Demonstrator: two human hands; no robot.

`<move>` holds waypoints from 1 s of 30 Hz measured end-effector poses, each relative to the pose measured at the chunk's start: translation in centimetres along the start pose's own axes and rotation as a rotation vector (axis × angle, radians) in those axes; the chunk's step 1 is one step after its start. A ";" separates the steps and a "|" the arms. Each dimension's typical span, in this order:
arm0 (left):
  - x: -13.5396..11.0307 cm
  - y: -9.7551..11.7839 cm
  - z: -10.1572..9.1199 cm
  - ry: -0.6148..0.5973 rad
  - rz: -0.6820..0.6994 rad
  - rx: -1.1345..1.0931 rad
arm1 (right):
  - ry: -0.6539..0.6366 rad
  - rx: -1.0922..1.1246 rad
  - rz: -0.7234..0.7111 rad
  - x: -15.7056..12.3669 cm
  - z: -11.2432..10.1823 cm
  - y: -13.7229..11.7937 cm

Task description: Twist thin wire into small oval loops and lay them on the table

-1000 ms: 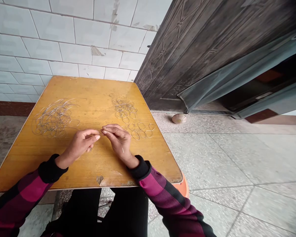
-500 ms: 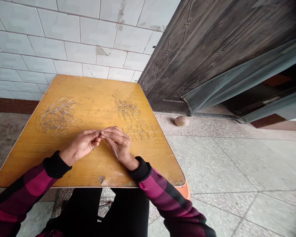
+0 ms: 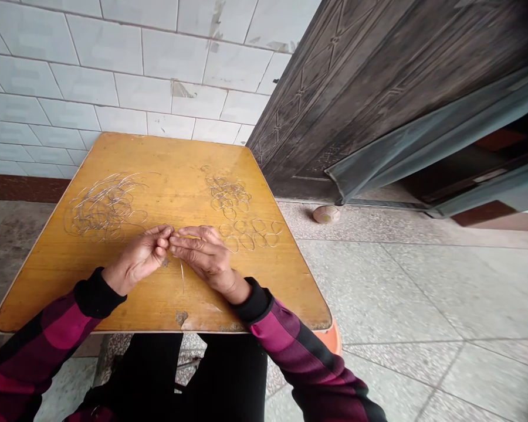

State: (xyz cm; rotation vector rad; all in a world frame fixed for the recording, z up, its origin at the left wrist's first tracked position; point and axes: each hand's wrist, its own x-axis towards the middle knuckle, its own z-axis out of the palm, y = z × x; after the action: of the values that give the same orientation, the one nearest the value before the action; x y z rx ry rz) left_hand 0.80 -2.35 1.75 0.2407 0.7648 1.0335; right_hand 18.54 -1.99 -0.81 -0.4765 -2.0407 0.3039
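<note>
My left hand (image 3: 141,257) and my right hand (image 3: 206,255) meet fingertip to fingertip above the near half of the wooden table (image 3: 158,305). Between them they pinch a thin wire (image 3: 182,276), whose free end hangs down below my right fingers. The rest of that wire is hidden by the fingers. Beyond my left hand lies a tangled heap of wire pieces (image 3: 108,205). To the right of my right hand are several wire rings (image 3: 247,242) laid out in rows, with a pile of more rings (image 3: 229,193) behind them.
A white tiled wall (image 3: 114,88) stands behind the table. At the right is a dark carved door (image 3: 317,117) with a grey-green curtain (image 3: 378,158). A worn ball (image 3: 326,214) lies on the tiled floor, and something orange (image 3: 332,338) shows under the table's right corner.
Both hands have shifted slightly left. The wire's free end has swung from slanting across my right palm to hanging nearly straight down.
</note>
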 end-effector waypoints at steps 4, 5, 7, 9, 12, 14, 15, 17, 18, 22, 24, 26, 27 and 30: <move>0.1 0.1 -0.4 -0.108 0.075 0.096 | -0.045 0.145 0.128 0.5 -0.3 -0.6; 0.0 0.1 -0.5 -0.126 0.112 0.139 | -0.044 0.206 0.160 0.5 -0.3 -0.7; -0.2 0.1 -0.5 -0.139 0.198 0.240 | -0.036 0.346 0.237 0.5 -0.4 -0.6; -0.5 0.0 -0.4 -0.147 0.270 0.352 | -0.031 0.487 0.338 0.5 -0.6 -0.5; -0.9 -0.1 -0.3 -0.170 0.317 0.480 | -0.050 0.661 0.537 0.5 -1.1 -0.5; -1.2 -0.2 -0.2 -0.181 0.321 0.527 | -0.063 0.750 0.631 0.7 -1.6 -0.6; -1.2 -0.3 -0.2 -0.186 0.324 0.545 | -0.064 0.787 0.653 0.7 -1.8 -0.6; -1.3 -0.4 -0.2 -0.194 0.331 0.573 | -0.075 0.843 0.658 0.9 -2.1 -0.5; -1.4 -0.4 -0.2 -0.198 0.335 0.584 | -0.085 0.860 0.653 0.9 -2.3 -0.4; -1.3 -0.5 -0.1 -0.208 0.341 0.625 | -0.164 0.927 0.606 0.7 -2.3 0.5; -1.3 -0.6 -0.2 -0.217 0.347 0.655 | -0.193 0.978 0.589 0.5 -2.2 0.9; -1.2 -0.6 -0.3 -0.234 0.368 0.698 | -0.207 1.020 0.607 0.4 -2.1 1.0; -1.2 -0.6 -0.4 -0.242 0.380 0.719 | -0.204 1.041 0.624 0.4 -2.1 1.0; -1.3 -0.6 -0.6 -0.253 0.409 0.770 | -0.163 1.104 0.688 0.5 -1.9 0.8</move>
State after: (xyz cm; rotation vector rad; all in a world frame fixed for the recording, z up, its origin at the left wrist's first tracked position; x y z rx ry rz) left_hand 0.44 -3.83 1.61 1.2062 0.8727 1.0184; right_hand 20.13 -1.03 0.15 -0.4153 -1.4674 1.7884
